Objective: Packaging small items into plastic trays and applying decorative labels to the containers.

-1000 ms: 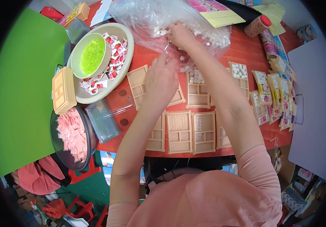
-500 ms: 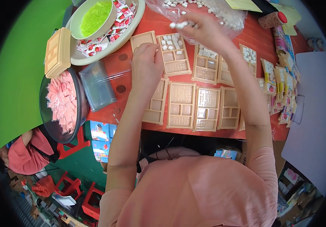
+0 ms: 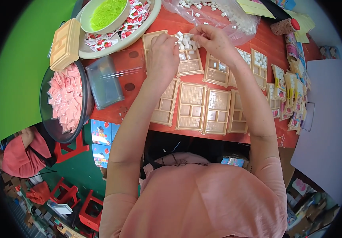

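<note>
My left hand [image 3: 162,50] and my right hand [image 3: 211,39] meet over a tan plastic compartment tray [image 3: 187,63] at the far side of the red table [image 3: 135,67]. Small white cube pieces [image 3: 185,39] are heaped between the fingertips of both hands and drop into the tray's top compartment. A clear plastic bag [image 3: 222,14] holding more white cubes lies just beyond my right hand. Several more tan trays [image 3: 193,107] lie in a row nearer to me, and two trays with white cubes in them [image 3: 258,63] sit to the right.
A cream platter [image 3: 139,29] carries red-and-white sachets and a bowl of green shreds [image 3: 105,12]. A dark bowl of pink packets [image 3: 65,99] sits left, with a stack of tan trays [image 3: 64,43] and a clear box [image 3: 104,83]. Small printed packets [image 3: 288,95] line the right. Another person [image 3: 16,158] crouches lower left.
Both hands left the plastic bag and came down to the tan tray, bringing white cubes with them. The camera view tilted, so the table slid upward in the picture.
</note>
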`<state>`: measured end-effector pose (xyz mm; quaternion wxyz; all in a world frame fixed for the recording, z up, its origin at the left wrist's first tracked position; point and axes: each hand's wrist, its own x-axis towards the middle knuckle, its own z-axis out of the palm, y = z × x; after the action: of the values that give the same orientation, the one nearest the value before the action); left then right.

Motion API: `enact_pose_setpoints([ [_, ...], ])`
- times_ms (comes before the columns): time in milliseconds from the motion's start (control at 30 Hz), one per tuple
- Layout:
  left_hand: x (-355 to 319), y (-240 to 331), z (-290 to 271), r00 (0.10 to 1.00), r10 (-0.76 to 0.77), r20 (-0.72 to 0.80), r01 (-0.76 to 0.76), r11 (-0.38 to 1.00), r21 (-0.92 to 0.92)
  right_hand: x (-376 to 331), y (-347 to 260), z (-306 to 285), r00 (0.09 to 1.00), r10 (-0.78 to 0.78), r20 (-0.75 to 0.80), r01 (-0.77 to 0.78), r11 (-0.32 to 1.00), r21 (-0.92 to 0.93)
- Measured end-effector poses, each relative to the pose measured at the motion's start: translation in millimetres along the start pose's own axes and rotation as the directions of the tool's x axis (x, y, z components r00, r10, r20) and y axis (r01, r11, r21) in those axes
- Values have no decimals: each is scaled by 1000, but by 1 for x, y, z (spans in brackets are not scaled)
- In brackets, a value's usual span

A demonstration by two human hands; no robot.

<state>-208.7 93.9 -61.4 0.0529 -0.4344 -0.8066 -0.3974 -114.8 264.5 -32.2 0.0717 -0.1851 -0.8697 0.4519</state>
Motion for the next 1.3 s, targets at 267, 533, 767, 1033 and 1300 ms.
enact_pose_setpoints([
  [267,19,-8,14,979,180,95,-188,978,91,-10,13,13,962,-252,-105,196,906,-376],
  [533,25,-7,9,982,109,151,-111,994,4,-1,4,4,983,-155,-102,111,932,-346],
  [767,33,-19,7,996,57,64,-55,998,-37,16,15,8,908,-332,-254,191,870,-455],
  [1033,21,-13,6,993,108,50,-104,992,-70,19,-1,-7,991,-120,-53,95,935,-341],
  [1300,15,-5,14,977,176,124,-190,975,115,-7,1,-14,979,-177,100,203,845,-494],
])
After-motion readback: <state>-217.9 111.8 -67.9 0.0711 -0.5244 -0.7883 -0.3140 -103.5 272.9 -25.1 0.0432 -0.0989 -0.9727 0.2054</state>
